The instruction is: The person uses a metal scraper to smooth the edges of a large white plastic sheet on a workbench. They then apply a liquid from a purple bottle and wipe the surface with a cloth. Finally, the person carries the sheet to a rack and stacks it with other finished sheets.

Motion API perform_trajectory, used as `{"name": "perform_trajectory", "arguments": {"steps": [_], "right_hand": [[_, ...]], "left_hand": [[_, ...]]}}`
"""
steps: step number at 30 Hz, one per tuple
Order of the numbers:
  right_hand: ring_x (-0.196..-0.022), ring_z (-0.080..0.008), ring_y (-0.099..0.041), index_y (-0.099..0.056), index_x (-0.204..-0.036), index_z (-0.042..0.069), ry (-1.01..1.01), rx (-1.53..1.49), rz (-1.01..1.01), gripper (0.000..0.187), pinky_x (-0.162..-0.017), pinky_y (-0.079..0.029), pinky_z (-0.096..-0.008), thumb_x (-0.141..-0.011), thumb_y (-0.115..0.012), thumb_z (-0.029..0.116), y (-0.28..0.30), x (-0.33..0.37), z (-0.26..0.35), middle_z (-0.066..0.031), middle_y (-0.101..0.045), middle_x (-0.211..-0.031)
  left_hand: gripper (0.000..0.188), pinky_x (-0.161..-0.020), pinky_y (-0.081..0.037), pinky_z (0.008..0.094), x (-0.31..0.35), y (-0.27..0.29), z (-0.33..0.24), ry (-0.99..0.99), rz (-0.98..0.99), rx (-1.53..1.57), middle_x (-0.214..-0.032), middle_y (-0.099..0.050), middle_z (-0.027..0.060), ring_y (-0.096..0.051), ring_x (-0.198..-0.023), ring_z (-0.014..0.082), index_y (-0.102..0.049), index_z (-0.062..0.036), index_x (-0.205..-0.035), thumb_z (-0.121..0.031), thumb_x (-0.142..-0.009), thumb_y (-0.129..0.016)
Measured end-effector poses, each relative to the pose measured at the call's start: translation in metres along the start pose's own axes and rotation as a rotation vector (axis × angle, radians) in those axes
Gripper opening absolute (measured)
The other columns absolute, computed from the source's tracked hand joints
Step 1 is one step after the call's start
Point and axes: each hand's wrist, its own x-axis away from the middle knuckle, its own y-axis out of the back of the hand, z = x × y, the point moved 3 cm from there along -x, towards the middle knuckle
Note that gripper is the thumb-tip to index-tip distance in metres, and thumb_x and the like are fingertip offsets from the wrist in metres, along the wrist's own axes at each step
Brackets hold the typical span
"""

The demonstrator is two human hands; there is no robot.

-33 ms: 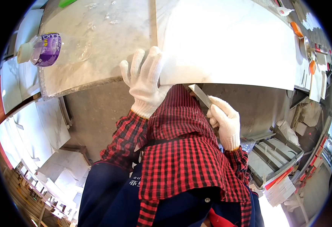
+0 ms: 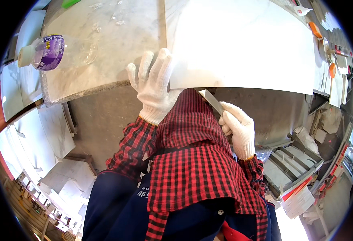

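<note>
In a white knit glove, my left hand (image 2: 151,90) lies with its fingers spread at the front edge of a pale marbled slab (image 2: 116,56), beside the left edge of a bright white panel (image 2: 245,48). My right hand (image 2: 239,126), gloved the same way, is closed round a flat grey metal bar (image 2: 211,101) with a slanted end. The bar's tip is just below the panel's front edge; whether it touches the edge cannot be made out. My fingers cover the bar's lower part.
A clear bottle with a purple label (image 2: 52,52) lies on its side at the slab's left. Orange-handled tools (image 2: 332,71) and a round disc (image 2: 323,48) are at the far right. A metal rack (image 2: 293,166) stands at the lower right, stacked pale slabs (image 2: 66,176) at the lower left.
The metal bar in my right hand has shifted very slightly to the left. Otherwise almost nothing differs, and my left hand keeps its place.
</note>
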Motion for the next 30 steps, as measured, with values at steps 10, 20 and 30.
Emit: {"name": "perform_trajectory", "arguments": {"steps": [10,20,30], "right_hand": [[-0.065,-0.0044,-0.054,-0.07,-0.123,0.002,-0.03,0.009,0.023,0.03,-0.057,-0.042,-0.0191,-0.096,-0.061,0.012,0.0,0.01,-0.013,-0.0027,-0.067,-0.082],[-0.063,-0.0046,-0.053,-0.07,-0.123,0.001,-0.024,0.058,-0.036,0.029,-0.057,-0.041,-0.0195,-0.096,-0.061,0.011,0.017,0.02,-0.011,-0.0035,-0.067,-0.082],[-0.066,-0.0045,-0.054,-0.069,-0.125,0.003,-0.03,-0.008,-0.011,0.03,-0.059,-0.042,-0.0196,-0.097,-0.062,0.011,0.016,0.017,-0.019,-0.0023,-0.066,-0.083]], "left_hand": [[0.068,-0.122,-0.011,0.053,0.005,0.003,-0.004,0.051,-0.041,0.106,-0.135,-0.065,0.0063,-0.048,-0.137,0.0312,-0.064,-0.0148,-0.132,-0.034,-0.071,-0.086],[0.063,-0.105,-0.028,0.0511,0.021,0.005,-0.027,0.063,-0.099,0.068,-0.127,-0.068,0.0088,-0.053,-0.126,0.032,-0.066,-0.0133,-0.123,-0.023,-0.063,-0.086],[0.06,-0.103,-0.041,0.0444,0.018,0.046,-0.023,0.096,0.093,0.202,-0.122,-0.067,0.0095,-0.054,-0.124,0.0321,-0.065,-0.0066,-0.124,-0.007,-0.067,-0.084]]}}
